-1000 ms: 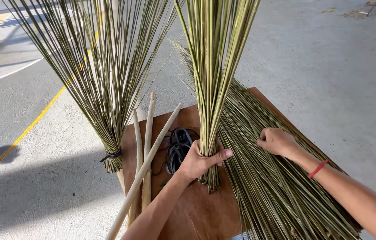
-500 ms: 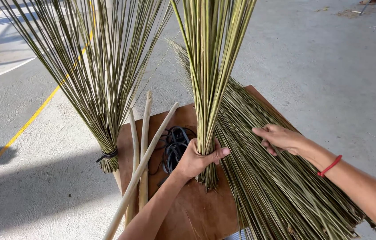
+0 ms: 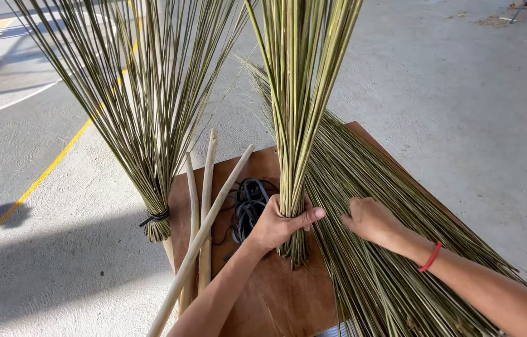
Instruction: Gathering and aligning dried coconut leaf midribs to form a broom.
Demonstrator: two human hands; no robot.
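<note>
bundle: upright sheaf of green palm ribs (image 3: 298,125), butt end standing on the brown board (image 3: 276,293)
left hand (image 3: 279,223): my fingers clamped round the sheaf just above its base
right hand (image 3: 372,219): loosely curled on the loose rib pile (image 3: 388,249), holding nothing as far as I can tell
handling: light, springy, thin ribs slide apart; I'd judge low near the butts the best hold
vs 1 s ago: right hand has come down the pile toward me; left unchanged
nearby: tied bundle (image 3: 145,125), wooden sticks (image 3: 204,212), black bands (image 3: 248,203)

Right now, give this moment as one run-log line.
left hand: grips upright stick bundle | right hand: on loose sticks | board: wooden poles, black bands
</note>
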